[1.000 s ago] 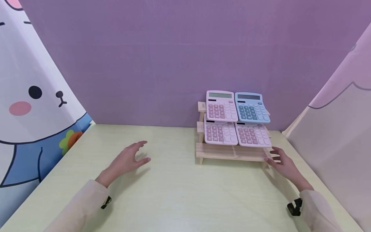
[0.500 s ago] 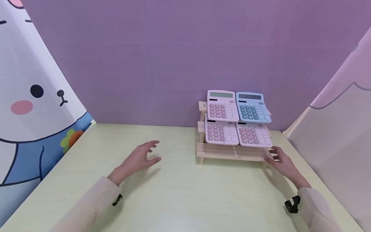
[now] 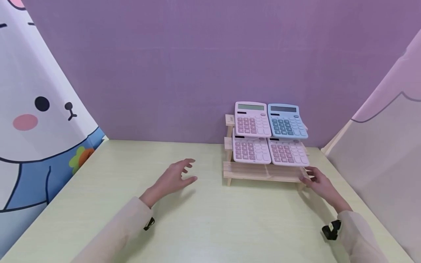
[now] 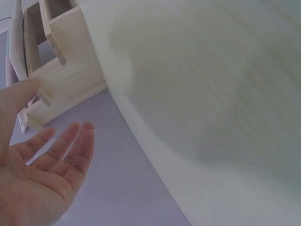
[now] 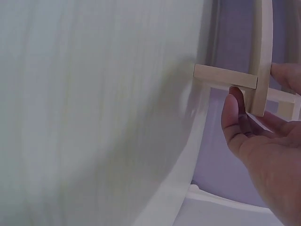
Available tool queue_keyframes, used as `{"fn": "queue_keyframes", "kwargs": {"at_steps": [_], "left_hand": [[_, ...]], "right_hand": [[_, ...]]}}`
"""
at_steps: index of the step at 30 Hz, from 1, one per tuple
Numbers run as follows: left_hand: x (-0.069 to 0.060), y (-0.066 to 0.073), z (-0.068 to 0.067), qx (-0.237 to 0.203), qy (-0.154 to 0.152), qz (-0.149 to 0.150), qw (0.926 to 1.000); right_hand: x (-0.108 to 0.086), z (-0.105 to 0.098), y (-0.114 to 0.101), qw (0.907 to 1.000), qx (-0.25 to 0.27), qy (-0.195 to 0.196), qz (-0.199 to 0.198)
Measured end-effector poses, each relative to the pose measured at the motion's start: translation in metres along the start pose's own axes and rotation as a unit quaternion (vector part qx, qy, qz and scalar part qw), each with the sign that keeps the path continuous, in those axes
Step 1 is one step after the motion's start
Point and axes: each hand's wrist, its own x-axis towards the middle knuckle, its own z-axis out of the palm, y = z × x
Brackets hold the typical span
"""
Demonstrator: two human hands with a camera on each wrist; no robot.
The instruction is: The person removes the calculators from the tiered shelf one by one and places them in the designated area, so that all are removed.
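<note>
A three-step wooden rack (image 3: 263,172) carries two pink calculators side by side on its middle step. On the top step a pink calculator (image 3: 251,119) leans beside a blue calculator (image 3: 286,121). My right hand (image 3: 323,186) grips the right end of the bottom step. In the right wrist view its fingers (image 5: 233,123) curl under the wooden board (image 5: 261,61), with the thumb on the other side. Left of the rack, my left hand (image 3: 169,179) hovers over the table, apart from everything. Its fingers (image 4: 61,155) are loosely bent and hold nothing, as the left wrist view shows.
The pale table (image 3: 210,223) runs back to a purple wall panel (image 3: 164,73). On the left hangs a cloth with a cartoon animal (image 3: 39,142). A pale pink-and-white cloth (image 3: 385,153) closes off the right side, near the rack.
My left hand has moved right, nearer the rack. The right hand stays at the end of the bottom step, and the rack and calculators keep their places.
</note>
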Motion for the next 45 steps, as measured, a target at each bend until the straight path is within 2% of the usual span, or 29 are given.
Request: {"fn": "queue_keyframes", "kwargs": {"at_steps": [6, 14, 22, 30, 38, 45], "left_hand": [[0.012, 0.008, 0.01, -0.031, -0.007, -0.014, 0.9994], [0.029, 0.016, 0.022, -0.068, 0.007, -0.027, 0.9973], [0.042, 0.023, 0.033, -0.103, 0.019, -0.037, 0.9938], [0.054, 0.027, 0.043, -0.161, -0.019, -0.094, 0.9823], [0.067, 0.032, 0.051, -0.19, -0.042, -0.115, 0.9742], [0.075, 0.036, 0.056, -0.197, -0.049, -0.133, 0.9701]], "right_hand": [[0.001, 0.0, 0.001, 0.9999, 0.013, -0.009, 0.001], [0.004, -0.002, 0.005, 0.9995, 0.016, -0.023, 0.01], [0.004, -0.004, 0.007, 0.9997, 0.014, -0.019, 0.01], [0.006, -0.006, 0.009, 0.9993, 0.022, -0.023, 0.022], [0.006, -0.005, 0.006, 0.9987, 0.023, -0.031, 0.032], [0.005, -0.005, 0.006, 0.9982, 0.041, -0.03, 0.03]]}}
